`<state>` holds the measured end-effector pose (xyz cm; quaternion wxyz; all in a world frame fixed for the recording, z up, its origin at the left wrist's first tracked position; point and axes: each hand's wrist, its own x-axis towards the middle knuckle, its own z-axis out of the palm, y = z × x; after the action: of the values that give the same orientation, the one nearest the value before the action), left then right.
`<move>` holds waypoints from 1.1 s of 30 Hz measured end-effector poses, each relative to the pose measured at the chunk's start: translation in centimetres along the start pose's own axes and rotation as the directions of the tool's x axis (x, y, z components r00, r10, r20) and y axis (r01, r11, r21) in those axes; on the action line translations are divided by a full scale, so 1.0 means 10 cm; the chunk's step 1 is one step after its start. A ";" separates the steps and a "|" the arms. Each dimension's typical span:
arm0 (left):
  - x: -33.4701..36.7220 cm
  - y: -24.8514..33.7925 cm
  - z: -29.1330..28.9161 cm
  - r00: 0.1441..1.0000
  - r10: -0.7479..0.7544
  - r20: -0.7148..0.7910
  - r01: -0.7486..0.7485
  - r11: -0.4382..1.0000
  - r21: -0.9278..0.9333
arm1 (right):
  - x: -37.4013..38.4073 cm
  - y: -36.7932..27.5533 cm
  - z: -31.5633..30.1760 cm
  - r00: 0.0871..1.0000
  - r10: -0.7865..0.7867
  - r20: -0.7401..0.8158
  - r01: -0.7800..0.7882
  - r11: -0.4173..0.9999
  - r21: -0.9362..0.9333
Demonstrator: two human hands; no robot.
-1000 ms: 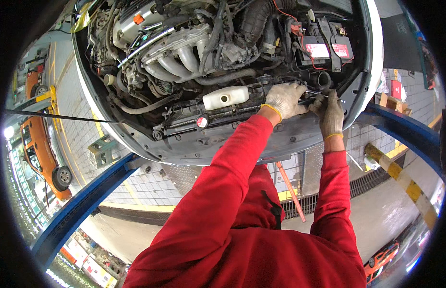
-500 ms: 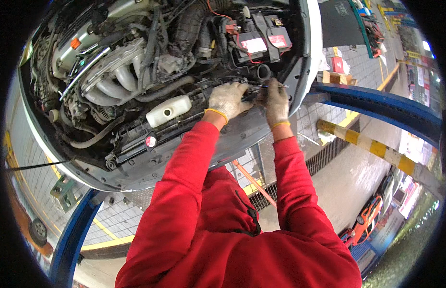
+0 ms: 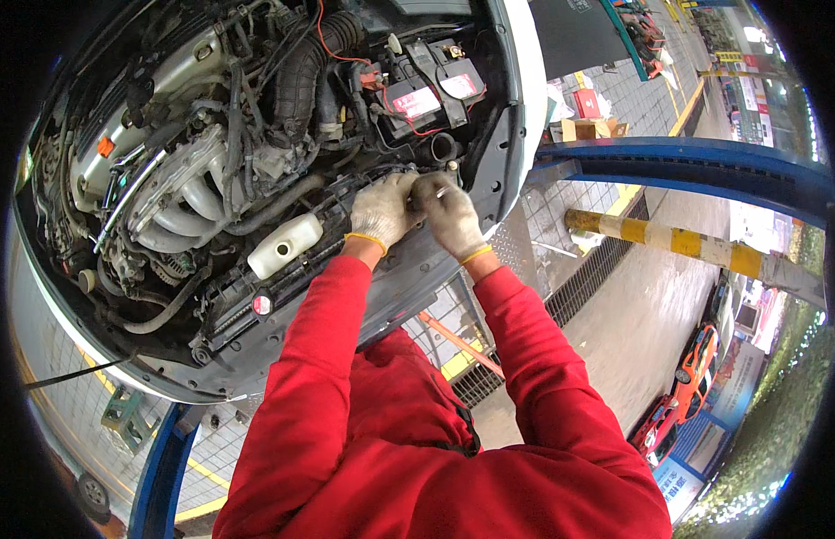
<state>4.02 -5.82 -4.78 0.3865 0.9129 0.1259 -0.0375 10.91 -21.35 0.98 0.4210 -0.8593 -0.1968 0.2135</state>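
Observation:
Both hands wear off-white knit gloves with yellow cuffs. They meet over the front edge of the open engine bay, just below a round black pipe opening [image 3: 445, 146]. My left hand [image 3: 381, 214] is closed, its fingertips against a dark spot beside the right hand. My right hand [image 3: 448, 216] has its fingers curled in, touching or nearly touching the left. Whatever they grip is hidden by the gloves. To the left of my hands lies a white plastic reservoir [image 3: 285, 246]. Beyond them sits the car battery [image 3: 431, 94] with red cable ends.
A silver intake manifold [image 3: 188, 202] and a ribbed black air hose [image 3: 305, 85] fill the bay. The radiator cap [image 3: 262, 306] is near its front. Blue lift arms [image 3: 687, 166] and a yellow-white striped post [image 3: 669, 236] stand at the right. An orange bar [image 3: 460, 343] is below.
My right hand has come left against my left hand, and its fingers are curled tighter. The thin metal rod seen by it before no longer shows clearly. The whole view has shifted.

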 end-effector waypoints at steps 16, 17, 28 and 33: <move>-0.02 0.11 -0.15 0.996 -0.015 0.085 0.001 0.987 0.162 | 0.43 0.43 -0.14 0.816 0.553 0.167 -0.398 0.328 0.857; -0.02 0.10 -0.12 0.996 -0.019 0.082 0.005 0.986 0.166 | 0.40 0.35 -0.11 0.827 0.553 0.099 -0.390 0.439 0.809; -0.01 0.00 0.02 1.000 -0.017 -0.008 0.017 0.999 0.038 | 0.14 0.49 0.30 0.974 0.017 -0.227 0.022 0.986 0.166; -0.04 0.09 -0.13 0.998 0.009 0.066 -0.017 0.993 0.120 | 0.39 0.64 -0.06 0.900 0.431 -0.067 -0.287 0.700 0.654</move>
<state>3.81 -5.61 -3.19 0.3350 0.9336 0.1047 -0.0724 15.49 -23.34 -4.65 0.6521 -0.7077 0.1052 0.2508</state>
